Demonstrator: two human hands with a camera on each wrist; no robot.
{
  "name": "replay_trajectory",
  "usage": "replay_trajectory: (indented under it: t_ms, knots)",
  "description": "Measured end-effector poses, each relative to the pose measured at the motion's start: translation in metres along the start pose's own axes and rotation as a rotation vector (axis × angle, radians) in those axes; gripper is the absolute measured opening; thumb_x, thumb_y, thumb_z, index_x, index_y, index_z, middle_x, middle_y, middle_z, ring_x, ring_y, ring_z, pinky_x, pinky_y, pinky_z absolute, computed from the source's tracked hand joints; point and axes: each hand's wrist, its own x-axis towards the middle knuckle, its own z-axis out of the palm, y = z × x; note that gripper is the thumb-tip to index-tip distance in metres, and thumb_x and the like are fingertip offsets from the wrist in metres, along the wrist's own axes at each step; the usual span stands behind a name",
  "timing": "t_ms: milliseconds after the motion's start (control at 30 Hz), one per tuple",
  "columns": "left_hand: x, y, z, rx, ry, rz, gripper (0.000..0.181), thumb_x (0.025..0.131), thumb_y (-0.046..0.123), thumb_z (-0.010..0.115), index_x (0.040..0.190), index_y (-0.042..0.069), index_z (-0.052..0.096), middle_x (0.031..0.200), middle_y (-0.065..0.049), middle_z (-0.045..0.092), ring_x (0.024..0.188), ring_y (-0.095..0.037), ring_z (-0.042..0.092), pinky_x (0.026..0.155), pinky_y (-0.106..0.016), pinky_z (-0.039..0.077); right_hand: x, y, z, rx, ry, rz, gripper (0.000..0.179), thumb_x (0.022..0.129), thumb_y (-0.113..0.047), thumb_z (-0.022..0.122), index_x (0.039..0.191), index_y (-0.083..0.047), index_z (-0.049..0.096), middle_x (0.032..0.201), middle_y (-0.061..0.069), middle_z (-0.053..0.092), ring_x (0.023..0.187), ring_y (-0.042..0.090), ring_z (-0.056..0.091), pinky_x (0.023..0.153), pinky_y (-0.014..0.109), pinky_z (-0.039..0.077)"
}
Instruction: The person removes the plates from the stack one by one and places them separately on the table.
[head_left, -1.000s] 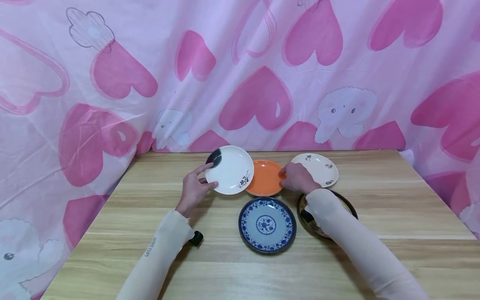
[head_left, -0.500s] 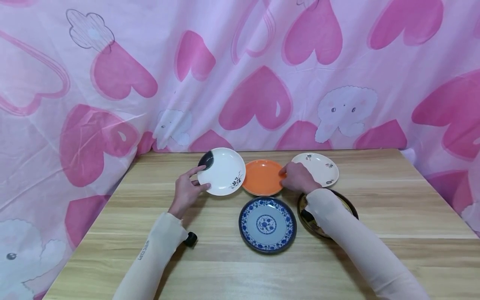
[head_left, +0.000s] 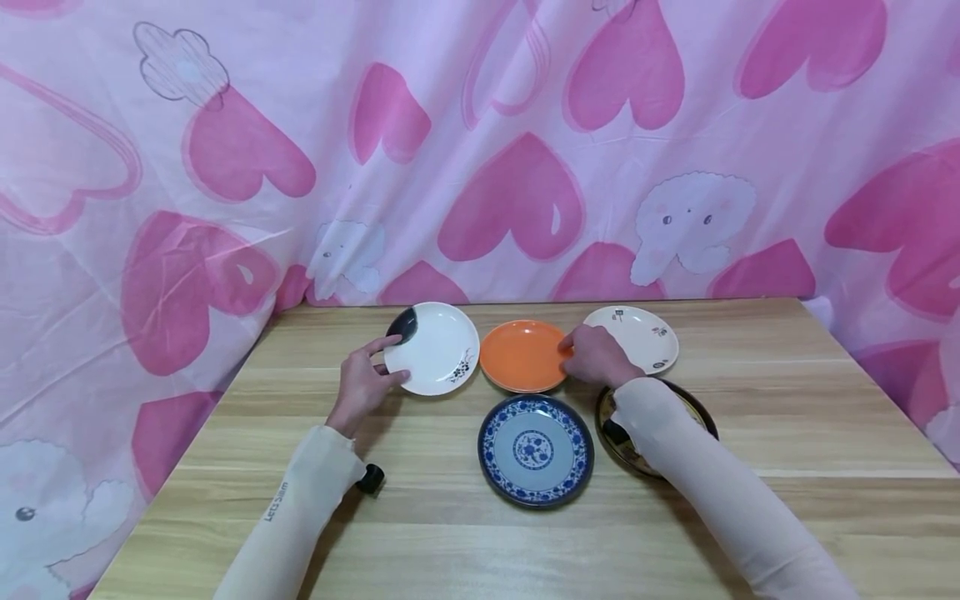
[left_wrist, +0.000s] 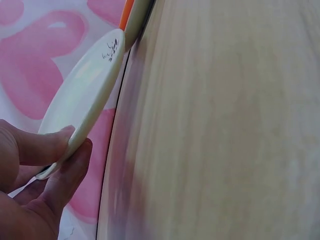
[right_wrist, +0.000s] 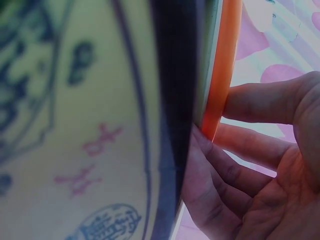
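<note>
In the head view, my left hand pinches the left rim of a white plate with a black patch and a dark flower print. The left wrist view has this plate tilted, thumb on its face and fingers beneath. Just right of it lies an orange plate. My right hand pinches the orange plate's right rim. Seen from the right wrist, the thumb is on the orange rim and fingers reach underneath, where a pale edge shows.
A blue-patterned plate lies in front of the orange one. My right forearm partly covers a dark-rimmed plate. Behind the right hand is a white plate with small prints. A pink heart-patterned curtain hangs behind the wooden table.
My left hand has carried the white plate leftward and slightly lower, off its overlap with the orange plate, whose left side now shows. The right hand has stayed in place.
</note>
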Motion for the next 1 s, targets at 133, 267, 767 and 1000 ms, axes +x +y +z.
replay_trajectory:
  t_ms: [133, 267, 767, 1000]
  knots:
    - [0.0008, -0.0026, -0.0012, 0.033, 0.006, 0.001, 0.067, 0.081, -0.004, 0.078, 0.142, 0.015, 0.057, 0.155, -0.015, 0.046, 0.079, -0.011, 0.066, 0.052, -0.016, 0.045, 0.0005, -0.0007, 0.0006, -0.003, 0.003, -0.007, 0.043, 0.09, -0.016, 0.07, 0.13, -0.003, 0.065, 0.134, 0.018, 0.065, 0.1, 0.027, 0.059, 0.089, 0.036, 0.053]
    - [0.0005, -0.0052, -0.0011, 0.046, 0.009, 0.004, 0.066, 0.081, -0.004, 0.078, 0.142, 0.014, 0.058, 0.154, -0.016, 0.046, 0.079, -0.011, 0.065, 0.052, -0.016, 0.045, 0.0, -0.0008, 0.0012, -0.003, -0.002, 0.0, 0.043, 0.09, -0.016, 0.07, 0.13, -0.003, 0.065, 0.133, 0.018, 0.065, 0.098, 0.026, 0.059, 0.083, 0.031, 0.052]
    - [0.0023, -0.0039, -0.0018, 0.182, 0.006, 0.039, 0.065, 0.083, 0.002, 0.078, 0.143, 0.012, 0.055, 0.139, -0.022, 0.056, 0.084, -0.02, 0.065, 0.056, -0.019, 0.047, -0.0002, -0.0021, 0.0, 0.003, -0.002, -0.011, 0.043, 0.09, -0.016, 0.069, 0.131, -0.002, 0.065, 0.135, 0.018, 0.065, 0.101, 0.027, 0.059, 0.093, 0.039, 0.054]
    - [0.0077, -0.0003, -0.0035, 0.355, -0.034, 0.097, 0.066, 0.082, 0.005, 0.08, 0.143, 0.006, 0.052, 0.117, -0.026, 0.066, 0.086, -0.024, 0.065, 0.063, -0.023, 0.05, -0.0012, -0.0026, 0.0006, 0.0, 0.005, -0.006, 0.043, 0.09, -0.016, 0.069, 0.131, -0.003, 0.065, 0.134, 0.018, 0.065, 0.101, 0.027, 0.059, 0.095, 0.04, 0.054]
